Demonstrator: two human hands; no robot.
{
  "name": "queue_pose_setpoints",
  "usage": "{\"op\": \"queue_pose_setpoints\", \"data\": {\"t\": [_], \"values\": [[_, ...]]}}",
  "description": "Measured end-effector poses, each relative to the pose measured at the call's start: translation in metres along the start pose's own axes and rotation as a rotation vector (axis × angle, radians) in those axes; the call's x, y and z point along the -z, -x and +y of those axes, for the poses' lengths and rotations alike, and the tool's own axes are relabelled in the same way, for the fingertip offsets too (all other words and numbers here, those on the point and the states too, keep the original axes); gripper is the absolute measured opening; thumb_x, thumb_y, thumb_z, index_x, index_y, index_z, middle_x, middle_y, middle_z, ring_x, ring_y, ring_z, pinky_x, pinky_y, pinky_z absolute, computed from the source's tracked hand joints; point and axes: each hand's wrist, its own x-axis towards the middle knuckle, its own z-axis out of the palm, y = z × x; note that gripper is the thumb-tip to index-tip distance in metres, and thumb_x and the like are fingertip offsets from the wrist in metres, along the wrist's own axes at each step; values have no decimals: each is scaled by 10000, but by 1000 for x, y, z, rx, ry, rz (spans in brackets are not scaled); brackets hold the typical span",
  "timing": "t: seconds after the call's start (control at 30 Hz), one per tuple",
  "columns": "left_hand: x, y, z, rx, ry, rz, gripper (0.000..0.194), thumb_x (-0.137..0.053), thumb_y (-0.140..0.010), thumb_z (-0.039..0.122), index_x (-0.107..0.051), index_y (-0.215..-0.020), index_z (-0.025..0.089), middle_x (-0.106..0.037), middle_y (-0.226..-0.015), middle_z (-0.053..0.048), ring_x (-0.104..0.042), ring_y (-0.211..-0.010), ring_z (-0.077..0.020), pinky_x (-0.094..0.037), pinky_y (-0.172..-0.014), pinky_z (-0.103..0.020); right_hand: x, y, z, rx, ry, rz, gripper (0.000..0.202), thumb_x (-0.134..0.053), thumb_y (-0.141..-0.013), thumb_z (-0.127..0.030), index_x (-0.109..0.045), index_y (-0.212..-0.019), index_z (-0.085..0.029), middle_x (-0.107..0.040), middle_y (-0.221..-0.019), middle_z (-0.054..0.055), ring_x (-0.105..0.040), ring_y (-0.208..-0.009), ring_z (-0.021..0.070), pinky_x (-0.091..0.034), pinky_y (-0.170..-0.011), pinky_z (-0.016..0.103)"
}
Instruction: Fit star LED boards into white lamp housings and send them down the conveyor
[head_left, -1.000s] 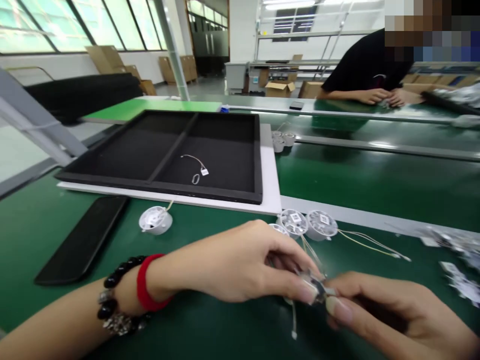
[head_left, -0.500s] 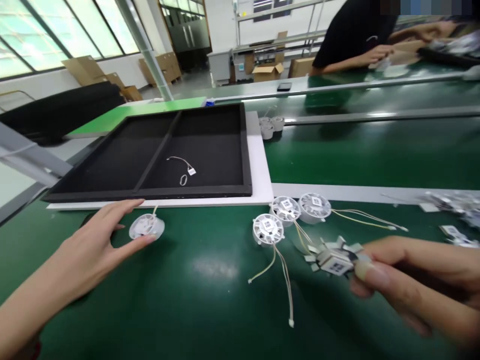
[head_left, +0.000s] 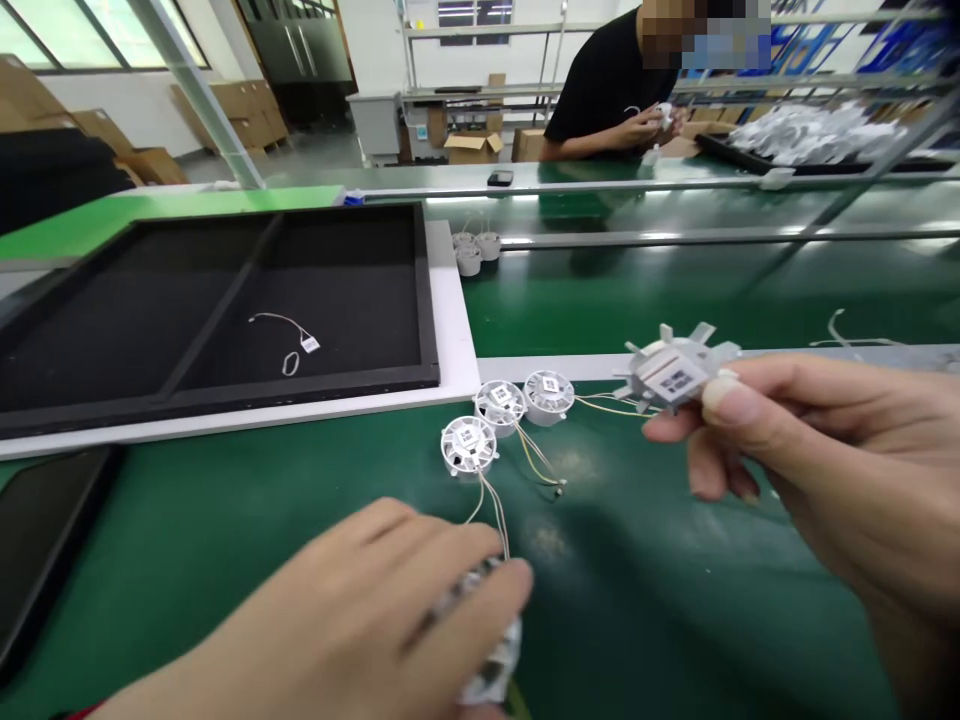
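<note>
My right hand (head_left: 795, 430) pinches a white spoked disc (head_left: 671, 375) at its right edge, between thumb and fingers. The disc is raised above the bench and bears a square code label. At the front, my left hand (head_left: 375, 600) curls over a white round housing (head_left: 496, 655), which its fingers largely cover. Just beyond that hand stand three white round fan-like units, the nearest one (head_left: 469, 445) beside a second (head_left: 500, 405) and a third (head_left: 549, 397). Each has a code label on top and thin wires trailing onto the green bench (head_left: 637, 570).
A black divided tray (head_left: 360, 300) on a white board holds a wired label piece and a small loop. Near my left side lies a dark phone-like slab (head_left: 52, 540). More white housings (head_left: 469, 258) stand behind the board. Across the bench a person (head_left: 600, 90) handles small parts.
My left hand has taken hold of the white round housing and brought it right, towards the front middle. My right hand has lifted the spoked disc higher. The view has turned right.
</note>
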Motion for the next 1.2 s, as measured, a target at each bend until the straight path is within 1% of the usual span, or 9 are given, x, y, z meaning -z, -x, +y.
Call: {"op": "queue_pose_setpoints", "data": {"t": [0.03,0.13,0.2,0.33,0.43,0.6,0.83,0.97,1.2], "values": [[-9,-20,6,-4,-2,-135,279,-669,-1066,377,-707,-1238,160,-811,-1157,-89,-767,-864,-272,-569,-714,-400,3,-2,0,6,-13,-4,434,-805,-932,-639,-825,-799,-226,-769,-703,59,-622,-504,140,-500,-447,234],[-35,-66,13,-81,-45,-185,430,-839,-957,450,-719,-1192,111,-785,-1079,-88,-739,-835,-271,-521,-638,-405,14,-9,-3,4,-1,-89,466,-794,-939,-641,-836,-777,-207,-735,-620,60,-620,-507,131,-475,-434,195],[-49,-82,9,-116,-95,-168,471,-872,-922,497,-730,-1133,101,-768,-1005,-79,-711,-764,-254,-503,-623,-399,22,-12,-6,-50,-20,-282,468,-816,-928,-608,-824,-703,-198,-714,-585,51,-597,-498,114,-460,-437,172],[-66,-84,-9,-135,-102,-182,473,-915,-872,523,-709,-1048,134,-770,-984,-70,-720,-761,-257,-495,-643,-397,31,-13,-3,-292,-257,-839,337,-816,-944,-469,-864,-746,-201,-832,-973,91,-636,-563,103,-522,-478,191],[-69,-76,-21,-140,-53,-159,594,-967,-816,506,-686,-1156,108,-791,-1082,-101,-756,-859,-294,-503,-668,-413,23,-12,3,-426,-262,-1065,257,-801,-956,-440,-898,-899,-209,-820,-1119,90,-614,-573,86,-522,-495,194],[-67,-67,-31,-158,6,-151,597,-987,-796,475,-689,-1152,101,-801,-1113,-103,-757,-876,-311,-501,-703,-445,10,-13,13,-400,-79,-1106,279,-808,-958,-433,-879,-824,-200,-709,-670,0,-528,-595,103,-433,-537,182],[-68,-63,-28,-158,40,-152,579,-940,-844,533,-714,-1129,82,-801,-1072,-95,-735,-838,-290,-497,-703,-452,2,-11,13,-501,-315,-1269,181,-762,-977,-318,-893,-980,-194,-831,-1010,71,-617,-606,97,-471,-488,171],[-68,-64,-27,-154,37,-155,536,-965,-815,511,-735,-1071,101,-795,-1013,-63,-700,-777,-268,-489,-676,-444,-8,-10,7,-453,-263,-1266,182,-771,-984,-283,-879,-880,-180,-817,-803,22,-712,-716,126,-545,-654,187],[-70,-63,-35,-208,55,-102,594,-976,-776,567,-745,-1081,114,-751,-919,-14,-604,-687,-219,-464,-648,-410,-9,-21,34,-475,-139,-1297,188,-785,-941,-294,-851,-811,-176,-784,-758,9,-674,-720,133,-490,-656,209]]}}
